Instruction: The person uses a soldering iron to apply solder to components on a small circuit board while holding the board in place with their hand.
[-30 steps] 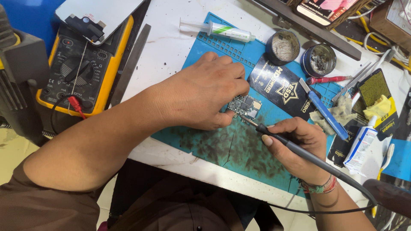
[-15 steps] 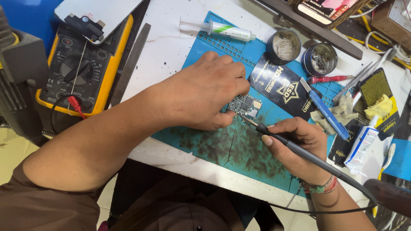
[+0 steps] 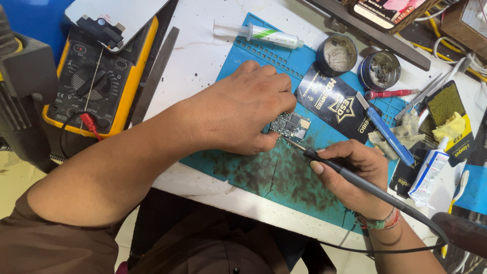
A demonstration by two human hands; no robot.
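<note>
Dark grey plastic forms the slim handle of the soldering iron (image 3: 355, 177), which the right hand (image 3: 355, 177) grips like a pen at the near right, fingers closed round it, its metal tip touching the near edge of the small green circuit board (image 3: 290, 125). That board lies flat on the stained blue silicone work mat (image 3: 243, 167), pinned under the curled fingertips of the left hand (image 3: 243, 114), which presses down from the left. Such a board looks light, stiff and fragile, thick with tiny parts, so it is best held by its bare edges. Further right lie a blue-handled knife (image 3: 388, 133) and wads of pale cotton (image 3: 406, 133). Far off stand two round open tins of paste (image 3: 339, 53), a clear syringe (image 3: 264, 34), and at far left a yellow-cased multimeter (image 3: 86, 89).
</note>
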